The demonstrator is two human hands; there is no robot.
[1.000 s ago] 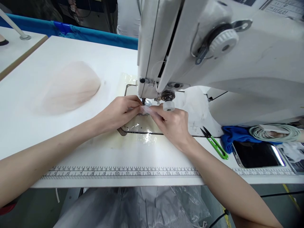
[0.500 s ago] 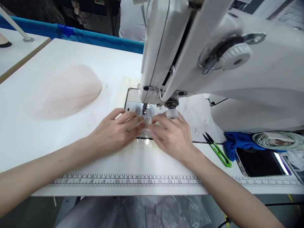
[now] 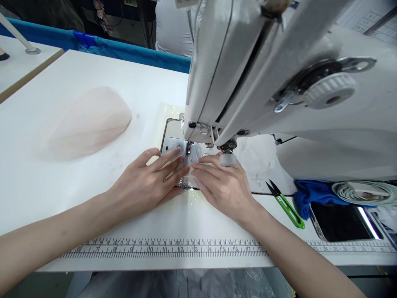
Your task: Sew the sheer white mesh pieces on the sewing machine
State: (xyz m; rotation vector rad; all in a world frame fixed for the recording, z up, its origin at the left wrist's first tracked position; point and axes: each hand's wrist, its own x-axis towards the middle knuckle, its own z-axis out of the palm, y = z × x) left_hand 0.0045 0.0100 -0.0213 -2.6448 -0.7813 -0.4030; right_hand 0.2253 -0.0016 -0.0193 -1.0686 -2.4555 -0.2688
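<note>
The head of a sewing machine (image 3: 214,74) stands over a metal needle plate (image 3: 173,143). A small piece of clear, sheer fabric (image 3: 189,169) lies in front of the presser foot (image 3: 188,148); its edges are hard to make out. My left hand (image 3: 147,176) rests left of the foot, fingers stretched out and spread, their tips at the fabric's left side. On the right, the fingers of my right hand (image 3: 223,180) are bent together, with their tips closed at the fabric's right edge. The machine's white knob (image 3: 228,160) partly covers that hand.
A sheer pale pink fabric piece (image 3: 93,120) lies on the white table to the left. Green thread snips (image 3: 288,209), a blue cloth (image 3: 305,192), a phone (image 3: 344,221) and a coiled cable (image 3: 362,192) lie right. A printed ruler (image 3: 167,248) runs along the front edge.
The view has shifted slightly, so the machine looks larger and the table edge lower. My left fingers have spread a little more; both hands stay by the presser foot.
</note>
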